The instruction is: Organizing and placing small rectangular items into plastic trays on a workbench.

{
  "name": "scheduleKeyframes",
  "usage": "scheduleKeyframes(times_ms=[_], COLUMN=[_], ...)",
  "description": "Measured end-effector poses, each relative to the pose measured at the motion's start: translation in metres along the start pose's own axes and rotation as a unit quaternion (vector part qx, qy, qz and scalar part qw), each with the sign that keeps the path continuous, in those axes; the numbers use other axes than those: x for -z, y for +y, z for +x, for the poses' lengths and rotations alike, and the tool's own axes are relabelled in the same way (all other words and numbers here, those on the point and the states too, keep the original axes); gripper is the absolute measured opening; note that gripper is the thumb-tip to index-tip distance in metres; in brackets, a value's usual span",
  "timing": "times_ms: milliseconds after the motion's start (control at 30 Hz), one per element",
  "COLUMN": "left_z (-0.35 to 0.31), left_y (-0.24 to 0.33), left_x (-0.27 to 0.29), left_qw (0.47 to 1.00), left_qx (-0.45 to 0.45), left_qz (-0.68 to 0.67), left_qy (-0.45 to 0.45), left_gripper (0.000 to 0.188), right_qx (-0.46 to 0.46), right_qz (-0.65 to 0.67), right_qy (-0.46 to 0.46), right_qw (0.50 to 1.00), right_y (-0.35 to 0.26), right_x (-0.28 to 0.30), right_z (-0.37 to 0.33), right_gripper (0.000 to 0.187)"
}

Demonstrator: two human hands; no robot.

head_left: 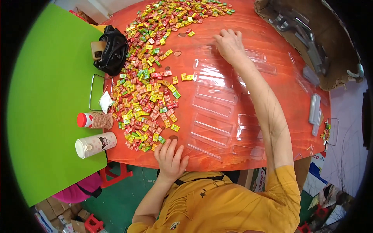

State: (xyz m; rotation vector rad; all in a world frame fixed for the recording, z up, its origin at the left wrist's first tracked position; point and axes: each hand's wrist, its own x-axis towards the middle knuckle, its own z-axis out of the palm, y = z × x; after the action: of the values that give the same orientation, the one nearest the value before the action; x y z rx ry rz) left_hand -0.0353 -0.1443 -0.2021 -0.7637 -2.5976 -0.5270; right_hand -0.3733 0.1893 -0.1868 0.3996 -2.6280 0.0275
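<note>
My left hand [170, 158] rests at the table's near edge with fingers stretched out and apart, holding nothing, close to the small wrapped candies [145, 97] in red, yellow, green and orange. My right hand [230, 46] reaches to the far end of a column of long clear plastic trays [215, 95]. Its fingers curl down at the edge of a clear tray there; the see-through plastic makes the grip hard to make out. More clear trays [248, 126] lie in a second column, partly hidden under my right forearm.
A cardboard box [338, 39] of clear plastic pieces stands far right. Loose clear cases [314, 108] lie below it. On the left are a black bag [112, 50] with a phone [98, 50], a red-lidded jar [95, 120] and a white tumbler [96, 145], beside a green table [50, 105].
</note>
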Motion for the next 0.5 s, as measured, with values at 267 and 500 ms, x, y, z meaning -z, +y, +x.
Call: scheduleKeyframes(times_ms=[267,500], left_z=[0.004,0.049], left_y=[0.006,-0.017], left_x=[-0.002,0.001], left_qw=[1.0,0.996], left_qx=[0.009,0.055], left_qz=[-0.012,-0.051], left_qy=[-0.016,0.056], left_gripper=[0.049,0.043], right_qx=[0.021,0.089], right_qz=[0.04,0.169], right_qy=[-0.065,-0.002], right_qw=[0.997,0.982], right_y=[-0.036,-0.097], right_x=[0.012,0.028], right_z=[-0.026,-0.046], right_gripper=[0.017,0.02])
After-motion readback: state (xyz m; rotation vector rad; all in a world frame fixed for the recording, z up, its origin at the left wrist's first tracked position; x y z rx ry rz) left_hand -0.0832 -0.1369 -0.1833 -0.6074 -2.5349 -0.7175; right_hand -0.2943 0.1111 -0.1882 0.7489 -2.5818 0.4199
